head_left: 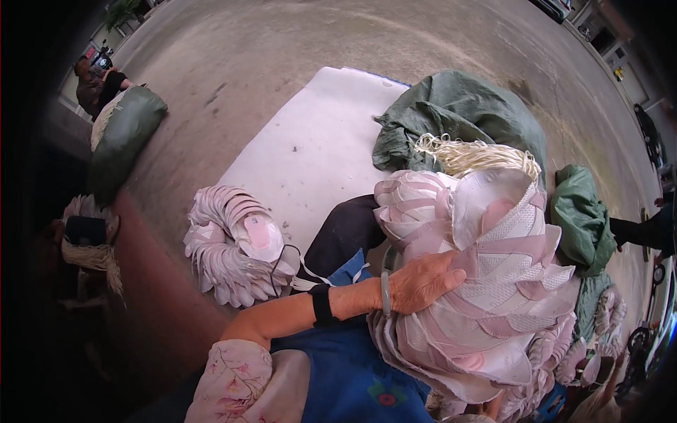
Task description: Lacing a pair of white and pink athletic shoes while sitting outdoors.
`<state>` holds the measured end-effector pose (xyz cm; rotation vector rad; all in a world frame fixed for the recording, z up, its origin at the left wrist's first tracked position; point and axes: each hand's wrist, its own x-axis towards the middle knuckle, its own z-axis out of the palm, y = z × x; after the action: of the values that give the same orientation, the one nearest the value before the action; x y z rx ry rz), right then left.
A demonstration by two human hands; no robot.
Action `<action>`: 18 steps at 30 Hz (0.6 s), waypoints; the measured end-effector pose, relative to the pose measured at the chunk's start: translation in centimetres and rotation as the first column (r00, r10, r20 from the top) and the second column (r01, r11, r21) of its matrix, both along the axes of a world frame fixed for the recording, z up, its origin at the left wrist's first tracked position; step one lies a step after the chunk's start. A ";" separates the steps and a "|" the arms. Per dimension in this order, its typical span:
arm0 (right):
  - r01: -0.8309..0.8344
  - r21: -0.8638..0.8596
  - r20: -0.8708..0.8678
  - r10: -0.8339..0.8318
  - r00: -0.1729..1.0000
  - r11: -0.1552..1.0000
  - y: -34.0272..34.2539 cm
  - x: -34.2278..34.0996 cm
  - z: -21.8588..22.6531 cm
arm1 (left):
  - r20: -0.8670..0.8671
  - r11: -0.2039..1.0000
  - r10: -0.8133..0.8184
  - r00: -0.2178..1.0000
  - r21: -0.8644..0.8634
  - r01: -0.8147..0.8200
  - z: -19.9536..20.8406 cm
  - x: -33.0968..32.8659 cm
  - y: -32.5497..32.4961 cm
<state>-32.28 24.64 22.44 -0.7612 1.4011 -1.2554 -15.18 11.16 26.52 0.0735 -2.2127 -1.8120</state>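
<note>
A big bundle of pink-and-white shoe uppers (493,310), layered one inside another, leans over my lap. My left hand (427,282) lies across its near side, thumb showing, the other fingers closed against the layered uppers and partly hidden. Only a small piece of my right hand (488,407) shows under the bundle at the lower edge, its fingers hidden. A ring of similar shoe uppers (236,247), threaded on a dark cord, sits left of my knee. Pale cords (479,155) lie just beyond the bundle.
A white board (303,148) lies ahead on the concrete ground. Green sacks (465,106) stand beyond the bundle and at its right (582,211). More strung uppers (610,310) are at the lower right. A person (92,88) sits far left by a stuffed green sack (130,134).
</note>
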 end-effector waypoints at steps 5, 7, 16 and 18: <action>0.028 -0.010 0.065 -0.027 0.998 1.000 -0.6 -0.3 -1.0 | -0.002 0.989 0.117 0.993 0.094 -0.116 0.3 1.4 0.9; 0.039 -0.008 0.095 -0.038 0.995 0.999 -0.5 -0.3 -1.4 | -0.075 0.976 0.211 0.975 0.074 -0.206 -1.0 2.3 0.1; 0.126 -0.011 0.196 -0.122 0.973 0.992 0.0 -0.6 -1.7 | 0.308 0.598 0.478 0.822 -0.800 -0.048 -6.5 10.2 -3.8; 0.138 -0.019 0.214 -0.130 0.968 0.990 -0.2 -0.7 -1.7 | 0.290 0.505 0.477 0.830 -0.863 0.011 -8.0 10.1 -3.9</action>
<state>-32.94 24.39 20.76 -0.5438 1.2760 -1.4246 -5.11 7.29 18.52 0.6898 -2.9967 -0.3976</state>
